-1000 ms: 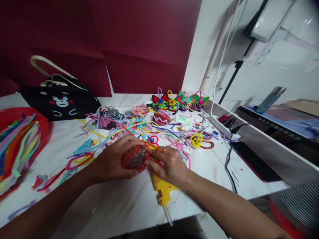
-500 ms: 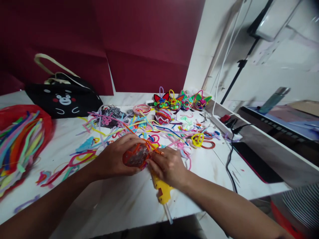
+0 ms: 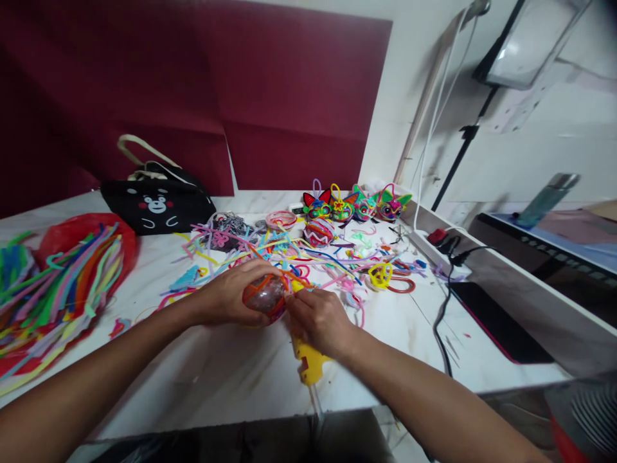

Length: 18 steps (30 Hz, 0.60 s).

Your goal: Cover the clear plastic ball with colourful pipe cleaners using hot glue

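Note:
My left hand [image 3: 226, 292] is wrapped round a clear ball [image 3: 265, 297] with orange pipe cleaner bent over its surface. At the ball's right side the fingers of my right hand [image 3: 315, 315] are pinched together on an orange pipe cleaner [image 3: 299, 279], whose strand stretches out past the ball; the fingertips themselves are partly hidden. Beneath my right hand a yellow glue gun [image 3: 311, 363] lies on the table, with a clear glue stick [image 3: 315, 400] poking out of its back end toward the table's near edge.
Loose pipe cleaners [image 3: 332, 260] litter the white table [image 3: 193, 379]. Behind them stand several finished animal-faced balls [image 3: 366, 207] and a striped ball [image 3: 319, 233]. A red bag [image 3: 129, 241] of pipe cleaners, a black bag [image 3: 157, 212], a phone [image 3: 499, 321] and a power strip [image 3: 441, 247] flank the work.
The camera view has shifted, bringing more of the red bag into sight. My right fingers have moved in closer against the ball's side, and the ball has turned slightly in my left hand.

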Available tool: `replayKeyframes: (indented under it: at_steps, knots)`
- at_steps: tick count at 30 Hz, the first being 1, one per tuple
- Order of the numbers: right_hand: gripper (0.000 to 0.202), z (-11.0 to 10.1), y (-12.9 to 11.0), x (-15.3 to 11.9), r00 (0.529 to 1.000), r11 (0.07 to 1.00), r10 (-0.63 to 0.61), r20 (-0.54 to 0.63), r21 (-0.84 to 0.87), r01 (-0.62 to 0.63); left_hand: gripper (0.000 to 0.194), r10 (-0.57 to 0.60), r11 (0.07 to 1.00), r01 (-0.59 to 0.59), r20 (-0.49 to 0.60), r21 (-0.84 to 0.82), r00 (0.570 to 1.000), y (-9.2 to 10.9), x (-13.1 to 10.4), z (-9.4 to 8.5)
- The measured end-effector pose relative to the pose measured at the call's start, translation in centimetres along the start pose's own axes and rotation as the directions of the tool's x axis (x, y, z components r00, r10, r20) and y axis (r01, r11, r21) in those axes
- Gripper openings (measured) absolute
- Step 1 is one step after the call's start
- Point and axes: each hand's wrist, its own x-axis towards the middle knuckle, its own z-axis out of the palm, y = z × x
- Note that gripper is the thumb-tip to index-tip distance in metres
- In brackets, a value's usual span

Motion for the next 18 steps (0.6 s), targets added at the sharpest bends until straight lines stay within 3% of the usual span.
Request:
replayKeyframes:
  at_steps: [8,13,18]
  knots:
    - [0.019,0.0,0.1,0.3,0.983,0.953,0.184,0.027,0.241,-0.184,0.067,-0.105,0.990,0.097,0.073,0.104,0.992,1.3,0.7,-1.2]
    - [0.027,0.1,0.6,0.6,0.960,0.879,0.277,0.026,0.398,-0.264,0.064,-0.091,0.990,0.080,0.101,0.114,0.991,2.1,1.0,-1.3]
    - [0.021,-0.6,1.1,0.9,0.928,0.802,0.372,-0.010,0.507,-0.316,0.064,-0.048,0.990,0.031,0.127,0.134,0.991,2.4,1.1,-1.5]
